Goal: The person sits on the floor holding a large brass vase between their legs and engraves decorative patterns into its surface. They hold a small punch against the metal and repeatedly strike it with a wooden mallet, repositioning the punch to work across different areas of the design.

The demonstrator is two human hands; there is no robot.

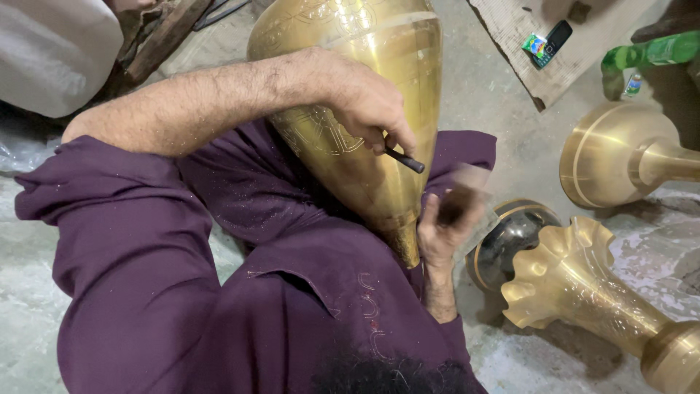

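Observation:
A large engraved brass vase (379, 66) lies across my lap on the purple garment (219, 292), narrow end pointing toward me. My left hand (368, 102) reaches over it and grips a thin dark chisel (405, 160), whose tip rests on the vase's side. My right hand (441, 233) is just below and to the right, closed around a small dark hammer (461, 198) that is motion-blurred. The hammer head hovers near the chisel's end.
A flared brass vase top (576, 284) and a dark round-based piece (510, 237) lie at right. A brass pedestal (620, 153) sits beyond them. A phone (550, 42) rests on a board, with a green bottle (649, 52) at top right. Metal dust covers the floor.

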